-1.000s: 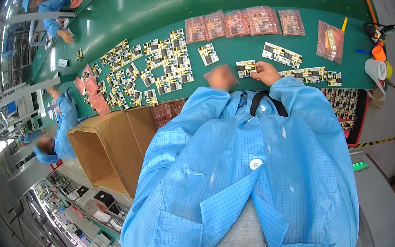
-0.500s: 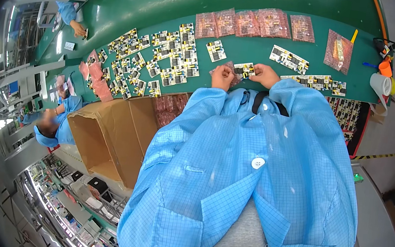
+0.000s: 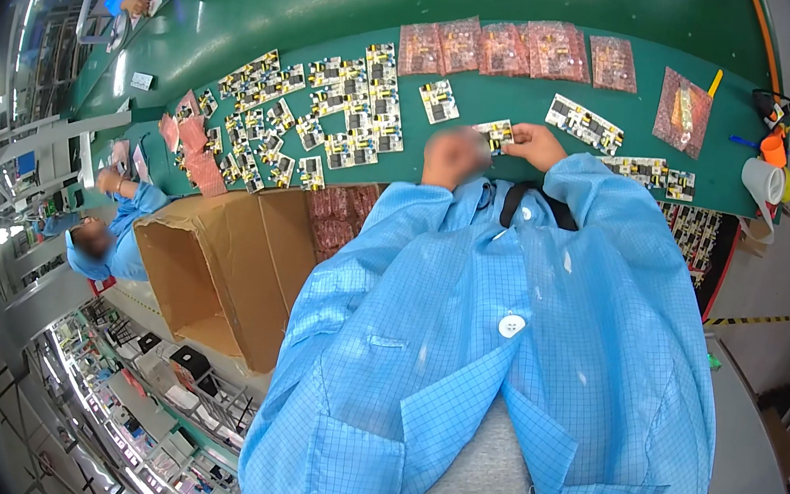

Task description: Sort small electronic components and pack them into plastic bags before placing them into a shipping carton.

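My right hand [image 3: 537,148] pinches the right end of a small circuit board [image 3: 499,134] with black, yellow and white parts. My left hand [image 3: 446,159] is curled at the board's other end. A blurred patch covers its fingers and the board's left part, so what this hand holds is hidden. A loose circuit board [image 3: 439,102] lies on the green table just beyond my left hand. Beyond my right hand lies a joined strip of boards [image 3: 585,124], and another row of boards [image 3: 650,174] sits by my right sleeve.
Many boards [image 3: 354,110] are spread at the left. Filled pink bubble-wrap bags [image 3: 556,52] line the back; another bag [image 3: 683,112] lies at the right near a white tape roll [image 3: 760,180]. An open cardboard box [image 3: 235,270] stands at the left table edge. Co-workers [image 3: 108,242] sit further left.
My left hand has shifted slightly and turned, and the pink bubble-wrap bag seen in it before is now lost in blur. The right hand still grips the board's end.
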